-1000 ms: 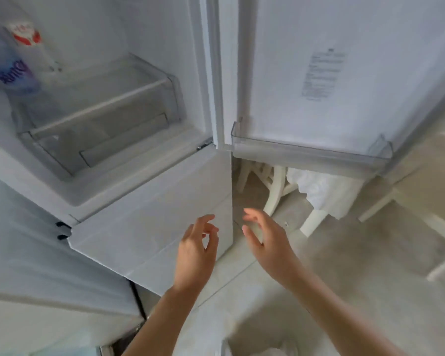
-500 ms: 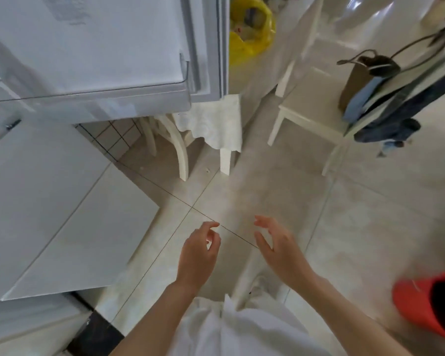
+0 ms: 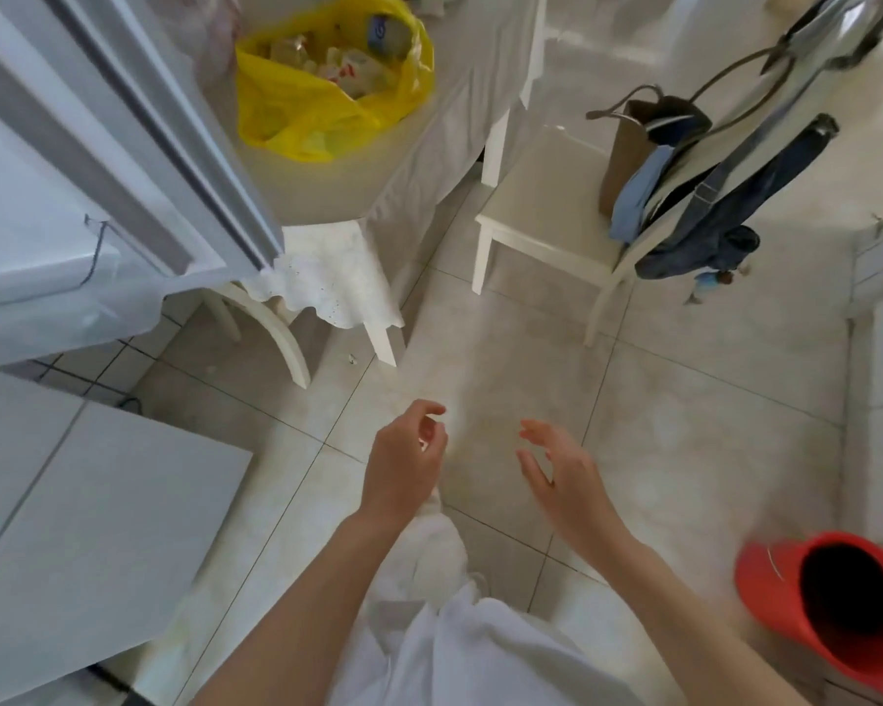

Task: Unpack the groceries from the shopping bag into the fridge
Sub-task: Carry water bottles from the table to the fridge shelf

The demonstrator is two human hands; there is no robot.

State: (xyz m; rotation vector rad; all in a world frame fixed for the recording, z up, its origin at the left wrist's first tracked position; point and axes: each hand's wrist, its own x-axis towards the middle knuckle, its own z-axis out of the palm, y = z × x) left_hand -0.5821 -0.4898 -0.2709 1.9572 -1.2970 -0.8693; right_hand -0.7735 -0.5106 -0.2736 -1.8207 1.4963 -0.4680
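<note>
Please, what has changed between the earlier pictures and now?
The view turned from the fridge interior toward the table; the yellow bag of groceries, the chair and a red bucket came into sight. Left hand and right hand stayed open and empty.

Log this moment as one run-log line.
left hand: empty, relaxed | right hand: empty, relaxed | yellow bag: on table, open, groceries inside | fridge door: open | stage: no item picked up yet
</note>
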